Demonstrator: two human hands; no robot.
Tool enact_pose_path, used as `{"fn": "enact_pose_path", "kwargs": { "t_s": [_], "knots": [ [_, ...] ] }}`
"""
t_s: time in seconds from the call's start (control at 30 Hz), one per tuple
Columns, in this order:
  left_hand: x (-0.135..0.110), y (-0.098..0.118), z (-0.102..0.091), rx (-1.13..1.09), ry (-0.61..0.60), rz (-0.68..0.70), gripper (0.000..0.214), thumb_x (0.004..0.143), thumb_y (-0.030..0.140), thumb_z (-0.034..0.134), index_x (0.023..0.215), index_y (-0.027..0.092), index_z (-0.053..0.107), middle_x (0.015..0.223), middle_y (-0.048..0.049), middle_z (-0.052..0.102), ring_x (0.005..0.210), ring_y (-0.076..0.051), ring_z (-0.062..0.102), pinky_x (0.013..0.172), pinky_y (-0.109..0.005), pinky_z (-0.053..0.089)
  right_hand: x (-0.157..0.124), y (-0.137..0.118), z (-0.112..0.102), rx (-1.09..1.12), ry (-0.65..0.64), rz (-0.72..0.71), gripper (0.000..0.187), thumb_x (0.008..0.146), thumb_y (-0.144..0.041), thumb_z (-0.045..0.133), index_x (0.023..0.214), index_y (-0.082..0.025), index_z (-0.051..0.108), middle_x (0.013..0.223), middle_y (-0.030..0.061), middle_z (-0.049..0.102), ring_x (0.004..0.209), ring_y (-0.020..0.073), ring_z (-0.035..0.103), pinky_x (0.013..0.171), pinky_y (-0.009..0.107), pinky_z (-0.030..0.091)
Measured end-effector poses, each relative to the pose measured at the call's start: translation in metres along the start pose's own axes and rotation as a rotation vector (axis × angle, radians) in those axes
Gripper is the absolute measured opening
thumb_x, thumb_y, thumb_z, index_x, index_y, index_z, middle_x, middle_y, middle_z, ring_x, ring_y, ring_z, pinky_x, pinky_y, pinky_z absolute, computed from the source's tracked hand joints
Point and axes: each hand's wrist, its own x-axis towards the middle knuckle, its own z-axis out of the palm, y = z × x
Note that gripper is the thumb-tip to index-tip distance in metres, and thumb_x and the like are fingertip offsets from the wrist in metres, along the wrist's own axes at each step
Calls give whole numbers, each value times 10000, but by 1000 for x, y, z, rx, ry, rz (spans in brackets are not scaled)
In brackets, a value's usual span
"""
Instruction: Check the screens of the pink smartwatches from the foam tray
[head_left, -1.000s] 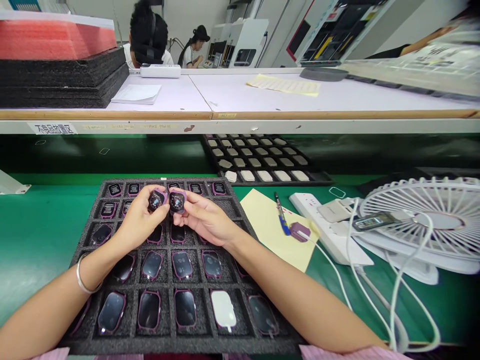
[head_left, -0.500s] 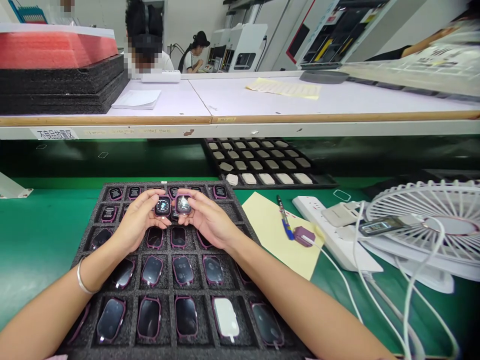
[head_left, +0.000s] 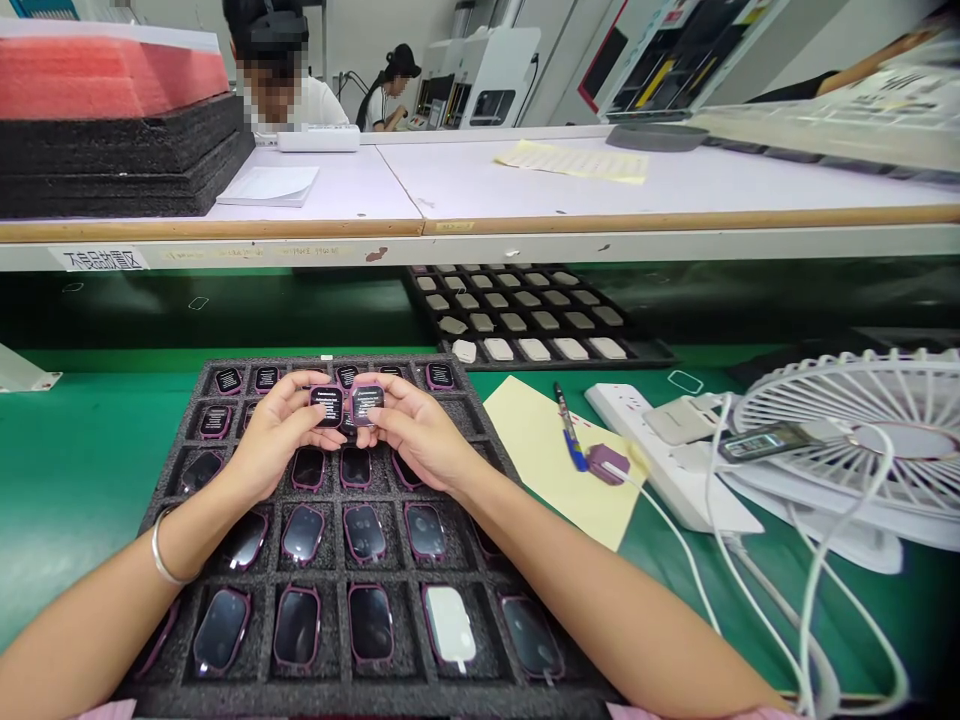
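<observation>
My left hand [head_left: 281, 430] is closed on a smartwatch [head_left: 327, 402], its thumb on the lower left of the lit screen. Beside it, my right hand [head_left: 412, 425] grips a second smartwatch [head_left: 368, 400] the same way, thumb across the screen's lower right. White lines of text show on both dark screens. The two watches are held side by side above a black foam tray [head_left: 337, 590]. Strapless purple-framed watches lie in its compartments, such as a dark-screened watch [head_left: 297, 625]. One compartment holds a watch with a white face [head_left: 450, 625].
To the right lie a yellow sheet [head_left: 525, 440], a pen [head_left: 570, 425], a purple charger block [head_left: 606, 464], a power strip [head_left: 660, 460] and a white fan [head_left: 900, 440] with loose cables. Behind stands another tray [head_left: 652, 354] under a shelf [head_left: 480, 190]. Foam blocks [head_left: 112, 150] sit on it.
The screens of both held watches have switched from a dial-like picture to lines of text. Both thumbs have shifted down onto the screens. The view has tilted slightly.
</observation>
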Motion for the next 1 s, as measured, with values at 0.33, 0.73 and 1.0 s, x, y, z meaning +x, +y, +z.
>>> {"fn": "enact_pose_path", "kwargs": {
  "t_s": [0.33, 0.73, 1.0],
  "knots": [
    [-2, 0, 0, 65, -4, 19, 361, 731, 228, 753, 1047, 188, 583, 941, 1, 703, 620, -143, 740, 650, -277, 637, -1, -2, 1, -3, -6, -15, 366, 778, -238, 765, 1122, -205, 641, 845, -21, 697, 598, 120, 655, 606, 283, 474],
    [0, -2, 0, 95, -4, 40, 351, 741, 236, 763, 1028, 183, 568, 953, -1, 693, 586, -128, 726, 607, -256, 623, -3, -3, 1, -23, -35, -23, 376, 769, -197, 728, 1131, -210, 628, 899, -7, 686, 620, 123, 648, 625, 296, 487],
    [-2, 1, 2, 59, -9, 32, 368, 666, 144, 684, 1018, 189, 586, 902, 22, 690, 612, -137, 733, 642, -272, 636, -2, -2, 0, -26, -56, -50, 418, 749, -179, 756, 1141, -224, 616, 934, -6, 663, 648, 121, 640, 641, 295, 516]
  ]
}}
